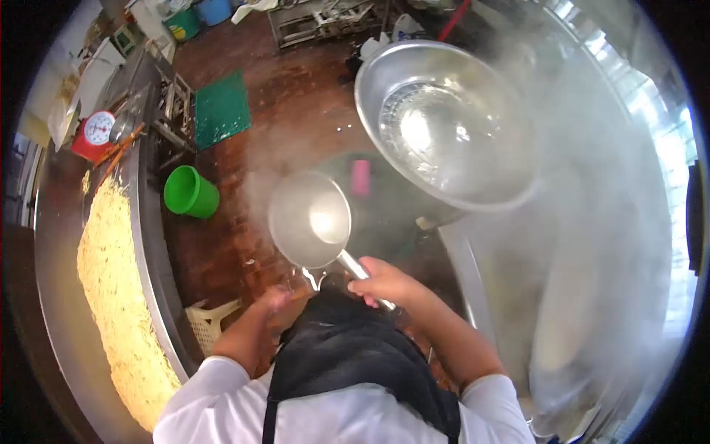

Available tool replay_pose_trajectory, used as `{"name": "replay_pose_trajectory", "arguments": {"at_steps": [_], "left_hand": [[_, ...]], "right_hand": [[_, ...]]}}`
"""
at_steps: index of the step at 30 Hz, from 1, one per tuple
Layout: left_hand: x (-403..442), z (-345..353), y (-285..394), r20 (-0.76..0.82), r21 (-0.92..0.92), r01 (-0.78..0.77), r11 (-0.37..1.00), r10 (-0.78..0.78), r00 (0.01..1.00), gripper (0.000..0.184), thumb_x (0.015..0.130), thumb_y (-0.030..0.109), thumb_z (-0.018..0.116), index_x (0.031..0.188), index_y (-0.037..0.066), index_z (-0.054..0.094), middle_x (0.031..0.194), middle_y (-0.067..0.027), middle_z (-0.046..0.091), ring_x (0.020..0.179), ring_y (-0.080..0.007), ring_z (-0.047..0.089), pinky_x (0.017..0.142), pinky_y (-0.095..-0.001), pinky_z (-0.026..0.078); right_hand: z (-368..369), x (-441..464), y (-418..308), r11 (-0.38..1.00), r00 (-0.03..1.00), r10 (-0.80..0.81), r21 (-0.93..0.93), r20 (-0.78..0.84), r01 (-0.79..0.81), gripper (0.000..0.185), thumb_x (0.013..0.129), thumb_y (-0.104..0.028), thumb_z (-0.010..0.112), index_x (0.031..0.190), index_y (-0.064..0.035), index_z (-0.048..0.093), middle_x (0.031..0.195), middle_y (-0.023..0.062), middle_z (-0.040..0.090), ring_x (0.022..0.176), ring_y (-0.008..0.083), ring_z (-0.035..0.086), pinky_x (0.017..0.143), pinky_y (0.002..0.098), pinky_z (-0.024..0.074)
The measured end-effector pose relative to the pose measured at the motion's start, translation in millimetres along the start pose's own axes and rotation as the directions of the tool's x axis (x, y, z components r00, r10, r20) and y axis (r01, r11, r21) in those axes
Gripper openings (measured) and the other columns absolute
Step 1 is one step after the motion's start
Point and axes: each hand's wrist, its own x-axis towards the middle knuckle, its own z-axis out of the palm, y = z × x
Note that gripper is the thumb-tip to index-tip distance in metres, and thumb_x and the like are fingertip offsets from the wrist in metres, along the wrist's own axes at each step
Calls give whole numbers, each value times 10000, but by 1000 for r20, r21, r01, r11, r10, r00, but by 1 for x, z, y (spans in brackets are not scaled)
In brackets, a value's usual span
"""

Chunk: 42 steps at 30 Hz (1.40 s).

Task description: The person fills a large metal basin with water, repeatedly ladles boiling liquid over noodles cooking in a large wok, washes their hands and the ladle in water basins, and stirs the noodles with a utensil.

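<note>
My right hand (pixel 381 282) is closed around the tubular metal handle of a large round ladle (pixel 309 216). The ladle's wide grey bowl points away from me, in front of the black apron; steam hides whether it has holes. My left hand (pixel 275 299) is at the left side of the apron, fingers curled around a short brown stick-like piece (pixel 302 292). A thin white shiny strip (pixel 313 278) shows between the hands, below the ladle bowl, too blurred to identify. Ahead on the right stands a big shiny metal basin (pixel 447 122), partly veiled by steam.
Yellow noodles (pixel 122 296) lie heaped along the metal-edged counter (pixel 140 251) on the left, near a red dial scale (pixel 96 133). A green bucket (pixel 191 192) and a cream plastic stool (pixel 208 323) stand on the floor beside it. Thick steam covers the right side.
</note>
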Motion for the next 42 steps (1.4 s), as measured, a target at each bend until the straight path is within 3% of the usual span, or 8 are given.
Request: {"name": "replay_pose_trajectory", "arguments": {"at_steps": [2, 6, 16, 19, 21, 24, 25, 42], "left_hand": [[7, -16, -48, 87, 200, -289, 936, 277, 957, 278, 874, 295, 488, 1001, 70, 588, 800, -45, 568, 674, -179, 526, 547, -331, 423], [-38, -28, -62, -39, -212, 297, 931, -311, 949, 336, 884, 335, 472, 1119, 119, 577, 992, -77, 600, 899, -236, 576, 766, -432, 467], [-85, -33, -173, 18, -213, 568, 795, -579, 815, 334, 868, 389, 497, 1082, 150, 588, 1028, -53, 592, 913, -210, 558, 790, -426, 436], [-75, -39, -168, 11, -167, 504, 847, -510, 860, 283, 857, 321, 521, 1055, 129, 585, 937, -29, 596, 819, -173, 551, 708, -364, 439], [-72, -47, -134, 10, -73, 404, 912, -405, 914, 224, 862, 200, 532, 1055, 98, 578, 863, -21, 592, 731, -140, 534, 623, -263, 434], [-50, -62, -113, 60, -302, 351, 886, -349, 935, 180, 852, 131, 517, 1015, 86, 579, 864, -9, 591, 724, -123, 529, 605, -237, 423], [-62, -55, -80, -33, -517, 258, 816, -320, 947, 172, 839, 142, 509, 989, 97, 580, 832, 1, 595, 712, -113, 520, 579, -235, 404], [49, -27, 37, 117, 199, 120, 973, -145, 983, 182, 836, 271, 536, 914, 109, 563, 685, -6, 543, 524, -126, 495, 421, -290, 388]], "right_hand": [[-11, 40, 21, 959, 976, 126, -230, -179, -166, 384, 754, -149, 629, 1061, 9, 460, 775, 94, 568, 528, 133, 532, 457, 258, 431], [-53, 101, 92, 732, 846, 15, -571, -533, -372, 452, 748, -238, 609, 1103, 2, 463, 984, 223, 597, 897, 344, 604, 766, 437, 480], [-90, 169, 165, 445, 689, 168, -569, -705, -691, 317, 792, -131, 540, 1091, -40, 486, 1000, 209, 605, 945, 355, 591, 782, 448, 470], [-85, 222, 229, 590, 773, 64, -601, -631, -539, 267, 805, -186, 577, 1015, -35, 511, 900, 140, 625, 803, 285, 631, 632, 414, 504], [-80, 225, 211, 861, 794, 508, 233, -333, -453, 176, 772, -166, 657, 873, -49, 573, 638, 52, 551, 510, 163, 537, 474, 329, 472], [-64, 196, 191, 758, 884, 448, 580, -131, -298, 219, 737, -173, 681, 836, -82, 508, 538, -10, 459, 436, 103, 447, 374, 283, 384], [-61, 185, 193, 751, 900, 424, 593, -98, -289, 209, 736, -146, 677, 818, -91, 492, 542, -12, 457, 439, 98, 448, 370, 272, 379], [-31, -197, 59, 928, 903, 9, 340, -429, 152, 261, 713, -150, 674, 872, -60, 488, 657, 2, 496, 480, 82, 465, 446, 228, 395]]}}
